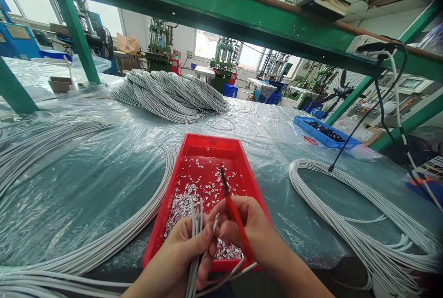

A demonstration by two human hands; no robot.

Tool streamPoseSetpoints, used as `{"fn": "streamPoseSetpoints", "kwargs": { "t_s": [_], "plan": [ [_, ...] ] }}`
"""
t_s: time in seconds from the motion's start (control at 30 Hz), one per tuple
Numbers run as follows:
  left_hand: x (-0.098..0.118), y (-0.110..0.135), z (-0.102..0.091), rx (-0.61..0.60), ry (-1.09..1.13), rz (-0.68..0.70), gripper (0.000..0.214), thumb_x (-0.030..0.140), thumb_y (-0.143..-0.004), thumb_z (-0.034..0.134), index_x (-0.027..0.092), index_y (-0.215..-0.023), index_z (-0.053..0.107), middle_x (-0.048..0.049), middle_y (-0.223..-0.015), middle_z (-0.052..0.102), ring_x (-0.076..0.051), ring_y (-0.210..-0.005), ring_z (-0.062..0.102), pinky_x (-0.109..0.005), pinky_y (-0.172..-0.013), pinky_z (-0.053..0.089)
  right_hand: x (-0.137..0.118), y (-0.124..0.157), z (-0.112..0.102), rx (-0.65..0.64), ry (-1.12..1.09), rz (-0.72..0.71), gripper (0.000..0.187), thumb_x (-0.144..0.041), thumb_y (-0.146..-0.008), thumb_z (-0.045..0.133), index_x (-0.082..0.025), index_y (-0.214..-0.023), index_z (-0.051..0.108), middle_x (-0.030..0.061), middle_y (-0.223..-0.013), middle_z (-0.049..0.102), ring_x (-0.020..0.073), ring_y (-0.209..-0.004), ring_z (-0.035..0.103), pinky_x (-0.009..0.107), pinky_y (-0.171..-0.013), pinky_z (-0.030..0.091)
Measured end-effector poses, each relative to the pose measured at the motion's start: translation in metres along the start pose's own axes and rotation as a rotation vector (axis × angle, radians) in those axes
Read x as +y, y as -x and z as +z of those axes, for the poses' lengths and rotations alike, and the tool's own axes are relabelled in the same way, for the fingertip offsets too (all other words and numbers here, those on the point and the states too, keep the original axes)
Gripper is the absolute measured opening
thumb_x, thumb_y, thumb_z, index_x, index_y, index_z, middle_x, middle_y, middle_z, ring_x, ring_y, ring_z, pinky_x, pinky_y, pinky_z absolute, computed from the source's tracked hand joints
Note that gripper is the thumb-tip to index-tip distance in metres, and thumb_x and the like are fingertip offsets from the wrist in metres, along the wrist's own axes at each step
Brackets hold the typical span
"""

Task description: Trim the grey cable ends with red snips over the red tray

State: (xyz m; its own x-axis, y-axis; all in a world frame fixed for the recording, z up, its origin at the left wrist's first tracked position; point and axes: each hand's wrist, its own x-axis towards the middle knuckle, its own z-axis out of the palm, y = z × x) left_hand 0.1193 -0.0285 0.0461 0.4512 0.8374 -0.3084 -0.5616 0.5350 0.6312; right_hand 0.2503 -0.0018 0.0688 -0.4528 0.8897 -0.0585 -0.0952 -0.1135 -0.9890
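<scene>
My left hand (pixel 180 252) is closed around a small bunch of grey cables (pixel 195 217), their ends sticking up above my thumb. My right hand (pixel 249 229) is closed on a red-handled tool (pixel 232 205) with a thin dark tip pointing up and away; its fingers also pinch one cable end (pixel 216 218). Both hands hover over the near end of a red tray (pixel 207 143), which holds several small silvery scraps (pixel 183 201).
Long grey cables (pixel 104 242) curve along the plastic-covered table at left. A coiled bundle (pixel 346 210) lies at right, and a big pile (pixel 169 92) sits farther back. A blue tray (pixel 323 133) of dark parts stands back right. A green shelf frame (pixel 221 9) spans overhead.
</scene>
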Motion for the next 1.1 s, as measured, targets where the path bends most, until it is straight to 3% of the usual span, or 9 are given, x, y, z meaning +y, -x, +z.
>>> {"fn": "streamPoseSetpoints", "kwargs": {
  "t_s": [0.07, 0.23, 0.33, 0.47, 0.7, 0.83, 1.1],
  "plan": [
    [-0.002, 0.000, -0.002, -0.004, -0.010, 0.013, 0.033, 0.036, -0.060, 0.081, 0.012, -0.056, 0.059, 0.0037, -0.037, 0.054, -0.001, -0.026, 0.042, -0.007, -0.028, 0.031, -0.004, 0.002, -0.003, 0.026, 0.030, -0.004, 0.035, -0.042, -0.058, 0.080, -0.015, -0.060, 0.059, -0.0024, -0.052, 0.052, 0.0111, -0.046, 0.045, 0.024, -0.047, 0.037],
    [-0.008, 0.002, -0.002, 0.003, 0.005, 0.074, 0.031, 0.036, -0.061, 0.081, 0.015, -0.066, 0.059, 0.0021, -0.048, 0.063, -0.003, -0.026, 0.047, -0.008, -0.027, 0.031, -0.013, 0.005, -0.020, 0.292, 0.098, -0.094, 0.026, -0.032, -0.067, 0.076, -0.018, -0.061, 0.055, -0.0080, -0.050, 0.044, 0.0075, -0.043, 0.032, 0.019, -0.041, 0.026],
    [-0.008, 0.001, 0.000, 0.081, -0.025, 0.178, 0.032, 0.035, -0.058, 0.082, 0.014, -0.067, 0.060, 0.0042, -0.045, 0.061, -0.003, -0.028, 0.049, -0.008, -0.029, 0.033, -0.015, 0.007, -0.023, 0.220, 0.107, -0.036, 0.027, -0.032, -0.060, 0.080, -0.017, -0.062, 0.058, -0.0087, -0.046, 0.041, 0.0067, -0.041, 0.027, 0.020, -0.038, 0.021],
    [-0.010, -0.002, 0.002, 0.171, -0.076, 0.249, 0.033, 0.035, -0.057, 0.083, 0.014, -0.067, 0.059, 0.0059, -0.033, 0.056, -0.004, -0.028, 0.048, -0.007, -0.032, 0.032, -0.012, 0.010, -0.012, 0.142, 0.114, 0.026, 0.028, -0.025, -0.055, 0.082, -0.015, -0.057, 0.057, -0.0063, -0.051, 0.045, 0.0090, -0.049, 0.037, 0.020, -0.044, 0.028],
    [-0.012, -0.002, 0.003, 0.198, -0.061, 0.260, 0.034, 0.034, -0.052, 0.085, 0.014, -0.063, 0.060, 0.0058, -0.038, 0.058, -0.004, -0.031, 0.050, -0.007, -0.032, 0.032, -0.008, 0.011, -0.011, 0.130, 0.108, 0.021, 0.017, -0.026, -0.061, 0.078, -0.015, -0.070, 0.067, -0.0051, -0.055, 0.051, 0.0086, -0.049, 0.037, 0.020, -0.047, 0.033],
    [-0.011, -0.003, 0.003, 0.157, -0.089, 0.261, 0.035, 0.034, -0.053, 0.085, 0.014, -0.063, 0.059, 0.0055, -0.039, 0.058, -0.003, -0.031, 0.050, -0.007, -0.033, 0.033, -0.009, 0.011, -0.009, 0.080, 0.117, 0.024, 0.016, -0.027, -0.062, 0.078, -0.014, -0.062, 0.068, -0.0041, -0.054, 0.051, 0.0100, -0.050, 0.041, 0.022, -0.049, 0.034],
    [-0.011, -0.001, 0.004, 0.153, -0.055, 0.254, 0.036, 0.033, -0.051, 0.086, 0.014, -0.065, 0.059, 0.0057, -0.043, 0.060, -0.004, -0.031, 0.052, -0.008, -0.033, 0.034, -0.011, 0.013, -0.010, 0.048, 0.151, -0.003, 0.016, -0.026, -0.064, 0.074, -0.014, -0.059, 0.065, -0.0066, -0.049, 0.043, 0.0075, -0.046, 0.030, 0.021, -0.043, 0.026]
  ]
}}
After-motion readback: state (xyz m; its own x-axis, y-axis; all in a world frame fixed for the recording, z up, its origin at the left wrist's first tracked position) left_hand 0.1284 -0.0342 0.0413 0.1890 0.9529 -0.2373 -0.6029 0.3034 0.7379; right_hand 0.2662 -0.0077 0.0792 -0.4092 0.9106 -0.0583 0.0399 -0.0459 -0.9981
